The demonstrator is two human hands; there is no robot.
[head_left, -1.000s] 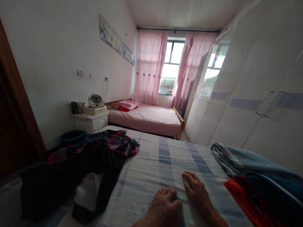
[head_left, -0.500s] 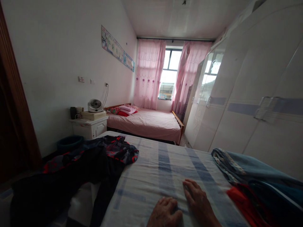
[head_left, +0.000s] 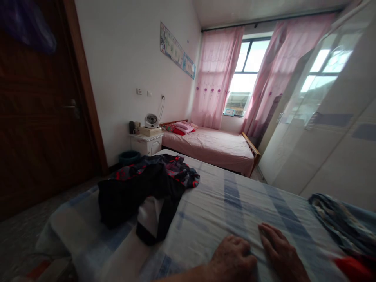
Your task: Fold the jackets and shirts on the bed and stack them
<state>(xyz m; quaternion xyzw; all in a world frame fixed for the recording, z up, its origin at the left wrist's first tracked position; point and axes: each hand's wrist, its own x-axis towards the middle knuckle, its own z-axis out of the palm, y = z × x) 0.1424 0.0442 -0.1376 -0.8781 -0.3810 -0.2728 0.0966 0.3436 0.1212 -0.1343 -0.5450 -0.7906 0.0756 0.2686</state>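
My left hand [head_left: 233, 256] rests on the blue-and-white striped sheet [head_left: 211, 203] of the near bed, knuckles up and fingers bent forward. Just to its right, my right hand [head_left: 281, 248] lies flat on the same sheet with its fingers stretched out. Neither hand shows anything held. A black garment with a red-and-grey patterned part [head_left: 143, 188] lies crumpled to the left, apart from both hands; a pale patch shows on it. At the right edge are folded blue fabric [head_left: 337, 219] and a red cloth [head_left: 354, 268], partly cut off.
Beyond stands another bed with a pink sheet [head_left: 211, 147]. A white nightstand [head_left: 147, 145] carries a small fan [head_left: 152, 120]. A bin [head_left: 129, 156] sits beside it. White wardrobes [head_left: 317, 149] line the right; a brown door [head_left: 38, 129] is at left.
My view has turned left, so the room has shifted rightward and the door has come into sight. Both hands stay on the sheet, and more of the left forearm shows.
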